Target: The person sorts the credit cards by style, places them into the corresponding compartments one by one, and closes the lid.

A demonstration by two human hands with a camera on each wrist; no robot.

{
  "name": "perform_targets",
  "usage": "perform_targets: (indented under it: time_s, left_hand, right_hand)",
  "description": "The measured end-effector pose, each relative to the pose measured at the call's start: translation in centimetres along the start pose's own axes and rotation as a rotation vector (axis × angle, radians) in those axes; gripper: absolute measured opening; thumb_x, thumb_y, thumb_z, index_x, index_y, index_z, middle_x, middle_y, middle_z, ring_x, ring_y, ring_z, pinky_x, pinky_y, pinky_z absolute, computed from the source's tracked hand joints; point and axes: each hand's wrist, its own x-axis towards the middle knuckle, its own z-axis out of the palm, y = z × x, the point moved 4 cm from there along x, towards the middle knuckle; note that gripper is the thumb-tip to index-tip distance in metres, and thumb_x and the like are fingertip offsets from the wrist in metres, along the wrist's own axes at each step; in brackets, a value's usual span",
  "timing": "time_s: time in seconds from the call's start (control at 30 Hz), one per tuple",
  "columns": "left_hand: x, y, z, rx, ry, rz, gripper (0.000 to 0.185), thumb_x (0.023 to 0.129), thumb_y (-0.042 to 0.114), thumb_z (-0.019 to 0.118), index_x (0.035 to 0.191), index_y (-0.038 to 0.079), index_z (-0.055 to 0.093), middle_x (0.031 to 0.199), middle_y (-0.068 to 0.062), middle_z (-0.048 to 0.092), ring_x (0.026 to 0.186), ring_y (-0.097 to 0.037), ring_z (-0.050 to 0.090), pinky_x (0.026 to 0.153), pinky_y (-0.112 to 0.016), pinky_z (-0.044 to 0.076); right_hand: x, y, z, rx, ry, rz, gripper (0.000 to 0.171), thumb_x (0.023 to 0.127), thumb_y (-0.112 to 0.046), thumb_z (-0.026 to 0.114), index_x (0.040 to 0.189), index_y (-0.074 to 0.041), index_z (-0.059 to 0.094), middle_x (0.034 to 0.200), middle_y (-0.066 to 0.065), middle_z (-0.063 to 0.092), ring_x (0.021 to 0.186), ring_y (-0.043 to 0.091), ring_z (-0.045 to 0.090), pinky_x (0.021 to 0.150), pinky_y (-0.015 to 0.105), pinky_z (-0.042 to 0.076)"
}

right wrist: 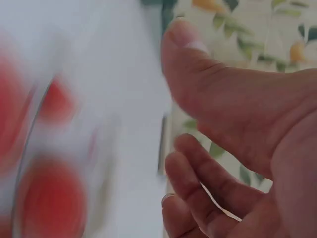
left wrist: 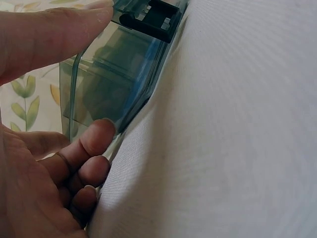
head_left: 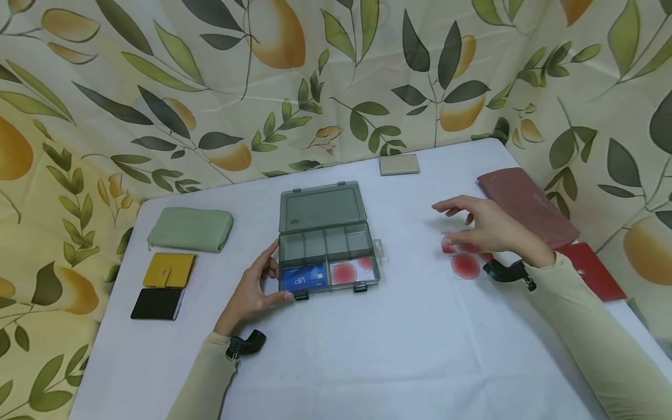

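Note:
A smoky green plastic box (head_left: 304, 248) lies with its lid raised in the middle of the table. Its front compartments hold a blue card (head_left: 304, 276) and a white card with red spots (head_left: 350, 271). My left hand (head_left: 249, 300) grips the box's front left corner, thumb by the latch (left wrist: 153, 19) and fingers curled against the side. To the right, my right hand (head_left: 490, 228) hovers above cards with red circles (head_left: 465, 266), its thumb and fingers apart with nothing between them. The cards look blurred in the right wrist view, and the hand partly hides them in the head view.
On the left lie a green zip wallet (head_left: 190, 230), a yellow wallet (head_left: 167, 270) and a black one (head_left: 156, 304). A beige wallet (head_left: 399, 165) is at the back edge. Right of my hand are a mauve pouch (head_left: 527, 204) and a red wallet (head_left: 593, 271).

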Motion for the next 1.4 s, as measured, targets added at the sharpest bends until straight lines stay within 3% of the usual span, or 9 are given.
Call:
perform_targets:
  time_s: [0.07, 0.3, 0.5, 0.73, 0.93, 1.07, 1.17, 1.27, 1.4]
  left_hand:
    - [-0.1, 0.0, 0.0, 0.003, 0.001, -0.003, 0.111, 0.074, 0.01, 0.093, 0.165, -0.001, 0.03, 0.1, -0.014, 0.059, 0.092, -0.025, 0.052, 0.087, -0.029, 0.044]
    - [0.0, 0.1, -0.1, 0.008, 0.009, 0.002, 0.111, 0.074, 0.015, 0.092, 0.165, 0.0, 0.031, 0.101, -0.014, 0.059, 0.092, -0.024, 0.052, 0.088, -0.028, 0.043]
    - [0.0, 0.2, 0.1, -0.007, 0.009, 0.022, 0.11, 0.074, 0.013, 0.092, 0.164, -0.002, 0.031, 0.1, -0.014, 0.058, 0.092, -0.024, 0.052, 0.088, -0.027, 0.043]
    - [0.0, 0.2, 0.1, 0.016, 0.0, 0.015, 0.11, 0.078, 0.025, 0.092, 0.165, -0.001, 0.031, 0.102, -0.012, 0.059, 0.093, -0.024, 0.054, 0.089, -0.028, 0.045]
    - [0.0, 0.2, 0.0, 0.012, 0.003, 0.028, 0.11, 0.078, 0.026, 0.092, 0.165, -0.002, 0.03, 0.101, -0.013, 0.059, 0.092, -0.026, 0.054, 0.087, -0.028, 0.046]
    - [0.0, 0.2, -0.1, 0.017, 0.005, 0.03, 0.11, 0.078, 0.026, 0.092, 0.165, -0.002, 0.031, 0.101, -0.012, 0.059, 0.091, -0.026, 0.054, 0.087, -0.029, 0.045]
    - [0.0, 0.1, 0.0, 0.019, 0.002, 0.026, 0.111, 0.078, 0.028, 0.092, 0.165, -0.002, 0.03, 0.101, -0.012, 0.059, 0.091, -0.026, 0.054, 0.087, -0.028, 0.045]
    - [0.0, 0.1, 0.0, 0.012, 0.0, 0.022, 0.111, 0.078, 0.027, 0.092, 0.165, -0.003, 0.03, 0.101, -0.012, 0.059, 0.091, -0.025, 0.054, 0.087, -0.028, 0.046]
    - [0.0, 0.1, 0.0, 0.001, 0.003, 0.022, 0.111, 0.077, 0.024, 0.093, 0.164, -0.003, 0.03, 0.101, -0.012, 0.059, 0.091, -0.025, 0.053, 0.087, -0.028, 0.046]
  right_hand:
    - [-0.9, 1.3, -0.4, -0.04, -0.011, 0.036, 0.069, 0.077, -0.02, 0.097, 0.138, -0.008, 0.068, 0.129, 0.012, 0.073, 0.112, 0.028, 0.065, 0.081, 0.033, 0.05]
    - [-2.3, 4.3, 0.1, -0.134, -0.1, 0.118, 0.069, 0.074, -0.026, 0.099, 0.131, 0.0, 0.071, 0.121, 0.02, 0.07, 0.113, 0.037, 0.062, 0.099, 0.061, 0.047]
    - [-2.2, 4.7, 0.4, -0.141, -0.101, 0.1, 0.059, 0.071, -0.025, 0.1, 0.116, -0.002, 0.072, 0.104, 0.006, 0.071, 0.1, 0.024, 0.063, 0.092, 0.046, 0.05]
    - [-2.2, 4.7, 0.5, -0.094, -0.1, 0.133, 0.056, 0.07, -0.025, 0.101, 0.108, -0.006, 0.065, 0.101, 0.003, 0.069, 0.095, 0.02, 0.059, 0.085, 0.034, 0.049]
    - [-2.3, 3.6, 0.6, 0.003, -0.018, 0.022, 0.037, 0.084, -0.011, 0.09, 0.104, -0.014, 0.059, 0.092, 0.0, 0.065, 0.082, 0.012, 0.054, 0.07, 0.024, 0.043]
    - [-1.7, 2.4, 0.5, 0.164, 0.067, -0.041, 0.033, 0.089, 0.001, 0.082, 0.113, -0.008, 0.061, 0.094, 0.007, 0.069, 0.068, 0.008, 0.069, 0.065, 0.017, 0.052]
    - [-1.0, 1.3, 0.5, 0.294, 0.111, -0.009, 0.043, 0.089, 0.002, 0.082, 0.126, -0.003, 0.062, 0.095, 0.011, 0.073, 0.062, 0.016, 0.075, 0.062, 0.019, 0.057]
    - [-0.3, 0.2, 1.0, 0.415, 0.131, 0.059, 0.052, 0.089, -0.001, 0.083, 0.136, -0.001, 0.06, 0.097, 0.006, 0.073, 0.065, 0.019, 0.077, 0.063, 0.022, 0.06]
    - [0.6, -1.4, 2.6, 0.543, 0.078, 0.103, 0.059, 0.088, -0.002, 0.085, 0.143, -0.001, 0.06, 0.124, 0.005, 0.067, 0.087, 0.015, 0.079, 0.077, 0.023, 0.062]
